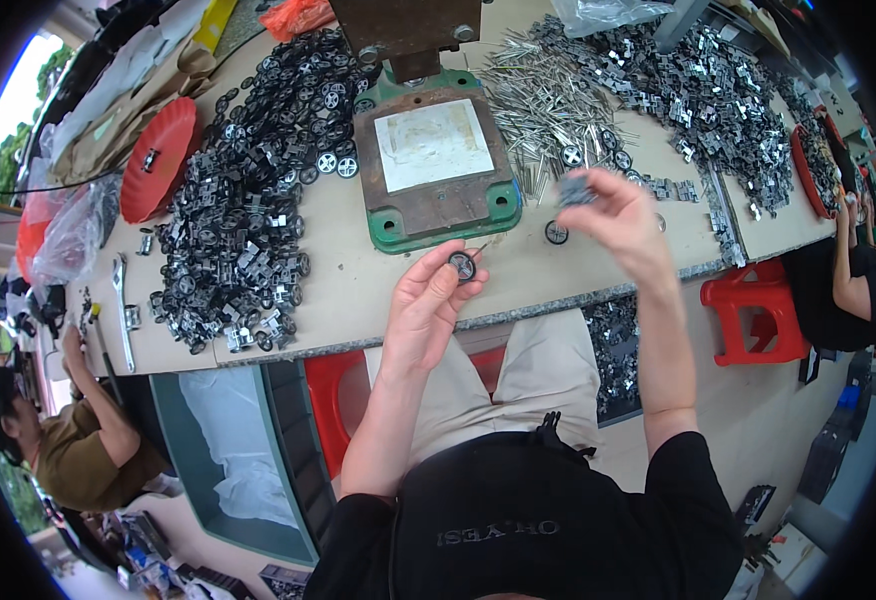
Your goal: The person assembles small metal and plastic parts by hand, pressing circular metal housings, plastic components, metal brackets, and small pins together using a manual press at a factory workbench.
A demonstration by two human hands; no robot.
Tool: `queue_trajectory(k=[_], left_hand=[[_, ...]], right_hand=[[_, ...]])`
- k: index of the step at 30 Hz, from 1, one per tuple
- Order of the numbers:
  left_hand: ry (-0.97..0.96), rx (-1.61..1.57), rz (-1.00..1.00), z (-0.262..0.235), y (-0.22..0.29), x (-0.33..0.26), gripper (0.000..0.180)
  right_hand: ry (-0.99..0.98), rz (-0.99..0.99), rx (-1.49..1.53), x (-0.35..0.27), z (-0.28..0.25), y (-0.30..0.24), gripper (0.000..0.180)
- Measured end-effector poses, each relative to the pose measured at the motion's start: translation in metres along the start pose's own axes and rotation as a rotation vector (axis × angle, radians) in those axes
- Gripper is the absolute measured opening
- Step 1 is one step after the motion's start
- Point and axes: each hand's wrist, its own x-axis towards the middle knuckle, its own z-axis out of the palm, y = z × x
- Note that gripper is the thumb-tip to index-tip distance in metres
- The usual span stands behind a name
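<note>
Between the fingers of my left hand is a small black toy wheel with a thin metal axle sticking out of it. That hand is just in front of the green press base. My right hand, slightly blurred, pinches a small grey plastic part above the near end of the metal pin pile. Under the right hand a loose wheel lies on the table. The press has a pale square plate on top.
Black wheels and assembled wheel pieces are heaped left of the press. Grey parts pile up at the right. A red dish, a wrench, a red stool and a green crate are around. Co-workers sit at both sides.
</note>
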Motion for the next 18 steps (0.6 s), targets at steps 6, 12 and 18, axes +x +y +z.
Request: queue_trajectory(k=[6, 12, 18], left_hand=[[0.111, 0.216, 0.107, 0.006, 0.008, -0.011, 0.032], [0.135, 0.336, 0.168, 0.008, 0.01, -0.012, 0.031], [0.165, 0.343, 0.174, 0.012, 0.01, -0.012, 0.033]], right_hand=[[-0.186, -0.04, 0.018, -0.005, 0.034, 0.011, 0.03], [-0.189, -0.128, -0.254, -0.001, 0.033, 0.016, 0.029], [-0.178, -0.135, -0.34, -0.003, 0.035, 0.007, 0.028]])
